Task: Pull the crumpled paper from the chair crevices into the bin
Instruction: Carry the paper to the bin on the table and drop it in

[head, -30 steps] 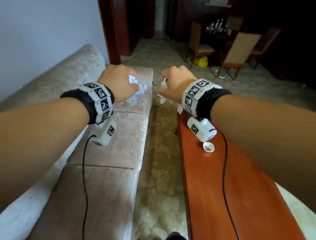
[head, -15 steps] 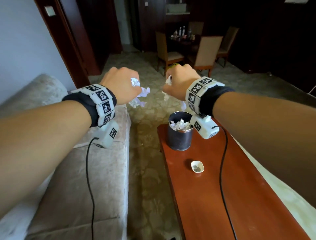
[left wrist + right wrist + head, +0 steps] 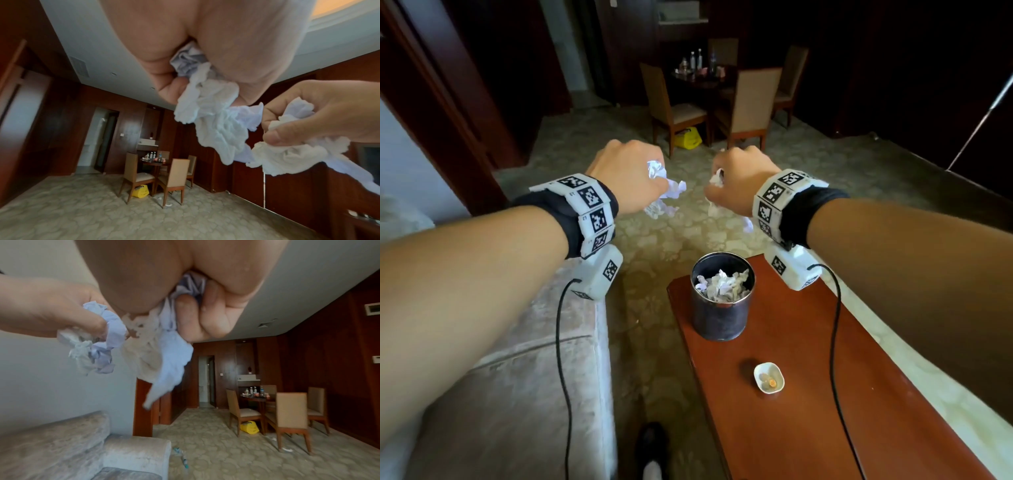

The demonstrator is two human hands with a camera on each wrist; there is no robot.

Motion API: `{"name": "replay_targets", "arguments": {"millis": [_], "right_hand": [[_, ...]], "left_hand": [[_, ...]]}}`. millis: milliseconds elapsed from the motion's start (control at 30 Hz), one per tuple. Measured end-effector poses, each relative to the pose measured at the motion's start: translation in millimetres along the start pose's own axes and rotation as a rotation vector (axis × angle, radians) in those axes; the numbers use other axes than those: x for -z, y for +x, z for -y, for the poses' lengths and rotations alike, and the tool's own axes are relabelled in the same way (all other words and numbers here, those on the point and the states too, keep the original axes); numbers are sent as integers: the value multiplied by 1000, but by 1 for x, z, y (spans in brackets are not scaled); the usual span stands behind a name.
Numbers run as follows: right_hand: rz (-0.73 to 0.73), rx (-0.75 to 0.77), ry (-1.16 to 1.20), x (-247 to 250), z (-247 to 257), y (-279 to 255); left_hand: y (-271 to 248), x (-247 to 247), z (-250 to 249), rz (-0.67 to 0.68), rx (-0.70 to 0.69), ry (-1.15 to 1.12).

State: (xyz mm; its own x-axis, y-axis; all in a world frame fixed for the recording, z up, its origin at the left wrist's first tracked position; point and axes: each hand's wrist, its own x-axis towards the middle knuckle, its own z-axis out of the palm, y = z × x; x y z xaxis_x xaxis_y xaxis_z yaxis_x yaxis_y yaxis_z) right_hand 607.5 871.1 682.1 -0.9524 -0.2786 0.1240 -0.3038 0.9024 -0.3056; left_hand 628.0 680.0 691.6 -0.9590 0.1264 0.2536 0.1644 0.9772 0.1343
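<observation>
Both hands are raised side by side in front of me, beyond the bin. My left hand [image 3: 631, 178] grips a wad of white crumpled paper [image 3: 664, 192], which hangs out below the fist [image 3: 213, 120]. My right hand [image 3: 736, 181] grips another white wad [image 3: 717, 202], with a strip trailing down [image 3: 162, 356]. The bin [image 3: 720, 301], a dark round can holding several crumpled papers, stands on the near-left end of the red-brown table [image 3: 825, 394], below and nearer than the hands. The beige sofa [image 3: 524, 377] lies at the left.
A small white dish [image 3: 768, 377] sits on the table nearer to me than the bin. Patterned carpet runs between sofa and table, with my shoe [image 3: 652, 448] on it. Dining chairs [image 3: 750, 106] and a yellow bag [image 3: 688, 138] stand far back. Black cables hang from both wrists.
Both hands, each still holding its paper, have come away from the sofa toward the table end. The view swung right and the bin came into sight below them.
</observation>
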Motion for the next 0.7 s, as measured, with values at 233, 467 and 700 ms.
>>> {"name": "replay_targets", "arguments": {"millis": [233, 467, 700], "right_hand": [[5, -206, -57, -48, -56, 114], [99, -359, -52, -100, -94, 191], [200, -458, -16, -166, -125, 222]], "left_hand": [[128, -79, 25, 111, -125, -202], [220, -147, 52, 262, -200, -323], [258, -219, 71, 410, -200, -354]]}}
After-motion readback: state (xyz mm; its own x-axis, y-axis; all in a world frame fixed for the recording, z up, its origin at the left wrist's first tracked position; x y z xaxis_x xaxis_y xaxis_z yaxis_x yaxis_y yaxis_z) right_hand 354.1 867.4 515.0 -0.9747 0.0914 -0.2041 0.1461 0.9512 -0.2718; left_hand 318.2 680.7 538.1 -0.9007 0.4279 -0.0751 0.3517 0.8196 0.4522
